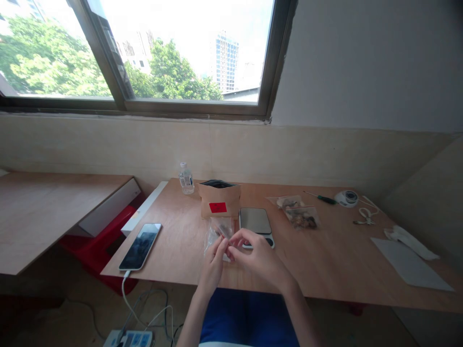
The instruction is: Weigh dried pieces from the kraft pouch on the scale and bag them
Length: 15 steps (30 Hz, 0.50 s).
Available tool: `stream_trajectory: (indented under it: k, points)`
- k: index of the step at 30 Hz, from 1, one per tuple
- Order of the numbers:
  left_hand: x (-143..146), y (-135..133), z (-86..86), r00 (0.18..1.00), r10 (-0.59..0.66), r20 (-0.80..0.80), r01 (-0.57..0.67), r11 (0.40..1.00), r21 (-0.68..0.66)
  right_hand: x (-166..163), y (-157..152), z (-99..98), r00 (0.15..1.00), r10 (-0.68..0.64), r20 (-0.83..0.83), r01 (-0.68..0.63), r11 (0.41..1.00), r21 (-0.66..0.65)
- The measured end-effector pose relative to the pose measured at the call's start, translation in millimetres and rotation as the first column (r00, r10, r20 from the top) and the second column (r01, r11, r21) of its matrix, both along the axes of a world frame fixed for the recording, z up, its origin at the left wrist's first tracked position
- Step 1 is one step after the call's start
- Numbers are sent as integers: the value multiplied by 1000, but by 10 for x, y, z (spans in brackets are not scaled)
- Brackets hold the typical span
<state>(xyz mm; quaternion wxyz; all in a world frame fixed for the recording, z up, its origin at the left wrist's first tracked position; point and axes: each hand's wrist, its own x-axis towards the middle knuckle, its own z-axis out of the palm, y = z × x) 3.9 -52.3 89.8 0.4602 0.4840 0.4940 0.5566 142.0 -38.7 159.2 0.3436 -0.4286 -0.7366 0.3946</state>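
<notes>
Contact point is hard to make out from here: fingertips cover part of the clear plastic bag [211, 236], and I can't identify its brownish contents. The right hand [259, 253] also hides the near-left part of the digital scale [255, 220], flat metal-looking plate, just beyond it. Past both hands: matte brown stand-up pouch [220, 195], red rectangular label, dark interior, mouth open. Beyond and right of the right hand: crinkled bags of dark, lumpy pieces [302, 218], overlapping. Left hand [214, 265]: narrow, thumb and fingers pinching the clear bag. Right: thumb and forefinger curved, tips nearly together at the bag; can't tell if they grip it.
</notes>
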Motion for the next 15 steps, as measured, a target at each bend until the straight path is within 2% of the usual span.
stream_trajectory:
  k: [3, 7, 9, 12, 13, 15]
  points:
    - [48, 15, 14, 999, -47, 17, 46, 999, 23, -3, 12, -60, 1000, -14, -3, 14, 1000, 11]
    - [124, 41, 14, 997, -78, 0, 78, 996, 38, -33, 88, -234, 982, -174, -67, 177, 983, 49]
    - [142, 34, 7, 996, -82, -41, 84, 995, 55, -7, 166, -306, 942, -304, -141, 317, 945, 81]
    - [125, -8, -7, 987, -84, -135, 95, 993, 73, 121, 316, -326, 808, -513, -291, 551, 832, 64]
    - [112, -24, -13, 983, -94, -156, 106, 992, 71, 173, 358, -309, 765, -550, -335, 596, 802, 45]
    - [87, -46, -26, 980, -128, -152, 139, 988, 66, 256, 402, -252, 734, -550, -399, 607, 794, 22]
